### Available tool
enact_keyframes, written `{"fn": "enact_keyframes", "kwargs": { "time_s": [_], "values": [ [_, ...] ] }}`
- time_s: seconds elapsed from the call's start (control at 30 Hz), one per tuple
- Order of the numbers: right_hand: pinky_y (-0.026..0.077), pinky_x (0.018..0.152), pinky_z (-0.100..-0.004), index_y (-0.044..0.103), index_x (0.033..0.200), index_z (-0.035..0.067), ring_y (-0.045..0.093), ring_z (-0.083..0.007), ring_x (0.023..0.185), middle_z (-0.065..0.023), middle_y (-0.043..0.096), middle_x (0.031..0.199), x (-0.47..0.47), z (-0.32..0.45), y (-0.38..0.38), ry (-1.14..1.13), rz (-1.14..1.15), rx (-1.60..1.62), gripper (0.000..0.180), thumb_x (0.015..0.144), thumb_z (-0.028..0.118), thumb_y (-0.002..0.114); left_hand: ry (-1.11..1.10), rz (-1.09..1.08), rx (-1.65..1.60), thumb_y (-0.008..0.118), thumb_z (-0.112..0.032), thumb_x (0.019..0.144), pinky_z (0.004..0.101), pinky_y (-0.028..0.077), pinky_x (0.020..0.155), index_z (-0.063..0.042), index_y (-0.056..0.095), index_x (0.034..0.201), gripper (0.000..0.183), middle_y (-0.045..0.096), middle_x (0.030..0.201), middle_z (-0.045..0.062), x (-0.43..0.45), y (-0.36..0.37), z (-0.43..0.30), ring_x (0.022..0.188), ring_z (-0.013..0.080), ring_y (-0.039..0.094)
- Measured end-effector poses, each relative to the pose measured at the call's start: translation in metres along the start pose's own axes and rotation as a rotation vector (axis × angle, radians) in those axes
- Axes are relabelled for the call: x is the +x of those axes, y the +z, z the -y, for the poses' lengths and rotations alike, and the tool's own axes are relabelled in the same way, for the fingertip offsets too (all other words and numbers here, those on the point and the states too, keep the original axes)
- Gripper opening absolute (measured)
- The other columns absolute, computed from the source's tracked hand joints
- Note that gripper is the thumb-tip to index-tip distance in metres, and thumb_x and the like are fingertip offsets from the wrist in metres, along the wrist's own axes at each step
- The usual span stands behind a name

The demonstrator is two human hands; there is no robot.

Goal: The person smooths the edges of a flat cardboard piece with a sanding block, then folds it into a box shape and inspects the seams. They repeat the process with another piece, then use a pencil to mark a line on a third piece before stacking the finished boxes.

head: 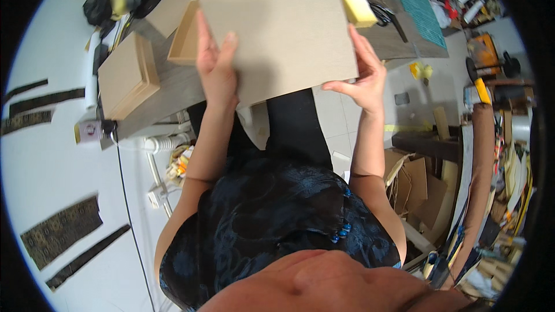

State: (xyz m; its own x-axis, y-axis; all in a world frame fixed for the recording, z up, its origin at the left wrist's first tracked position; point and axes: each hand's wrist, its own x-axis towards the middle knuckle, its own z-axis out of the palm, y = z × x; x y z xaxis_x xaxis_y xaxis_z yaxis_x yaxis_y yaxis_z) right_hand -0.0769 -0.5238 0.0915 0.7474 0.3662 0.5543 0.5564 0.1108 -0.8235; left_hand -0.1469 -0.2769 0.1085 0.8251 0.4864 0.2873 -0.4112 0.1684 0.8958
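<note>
Between my two hands, a large flat sheet of greyish-beige board (295, 30) is held up over the front of the table. My left hand (217, 63) grips its left side, thumb on the face toward me and fingers along the edge. At the lower right corner, my right hand (366, 71) holds the board with the thumb under the near edge and fingers at the right side. Just left of my left hand sits an open board box (184, 39), partly hidden behind the sheet. A closed board box (128, 78) stands farther left.
Another flat board piece (175, 8) lies behind the open box. On the right of the table (386, 47) are a yellow sponge block (359, 11) and a green cutting mat (420, 11). Cardboard scraps (412, 186) fill a bin at my right, near a brown fabric roll (479, 151).
</note>
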Motion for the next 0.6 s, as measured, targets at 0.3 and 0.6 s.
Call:
{"fn": "enact_keyframes", "kwargs": {
  "time_s": [0.3,0.6],
  "values": [
    [0.05,0.1,-0.038,0.047,0.145,0.005,0.06,-0.0228,0.118,-0.0113,0.059,0.132,-0.008,-0.019,-0.009,0.155,-0.074,0.027,0.11,0.049,0.018,0.099,-0.107,0.044,-0.194,0.041,-0.014,0.105,0.0288,0.039,0.108,-0.005,0.017,0.157,0.058,0.041,0.151,0.011,0.007,0.019,-0.008,0.132,0.0158,0.045],
    [0.051,0.093,-0.0354,0.055,0.127,0.003,0.06,-0.0166,0.11,-0.0061,0.066,0.115,-0.017,-0.025,-0.005,0.331,-0.197,0.394,0.058,0.075,0.004,0.082,0.051,0.057,-0.145,0.041,-0.009,0.105,0.0287,0.037,0.109,-0.002,0.016,0.156,0.058,0.04,0.152,0.012,0.013,0.021,0.006,0.133,0.0156,0.045]
  ]
}}
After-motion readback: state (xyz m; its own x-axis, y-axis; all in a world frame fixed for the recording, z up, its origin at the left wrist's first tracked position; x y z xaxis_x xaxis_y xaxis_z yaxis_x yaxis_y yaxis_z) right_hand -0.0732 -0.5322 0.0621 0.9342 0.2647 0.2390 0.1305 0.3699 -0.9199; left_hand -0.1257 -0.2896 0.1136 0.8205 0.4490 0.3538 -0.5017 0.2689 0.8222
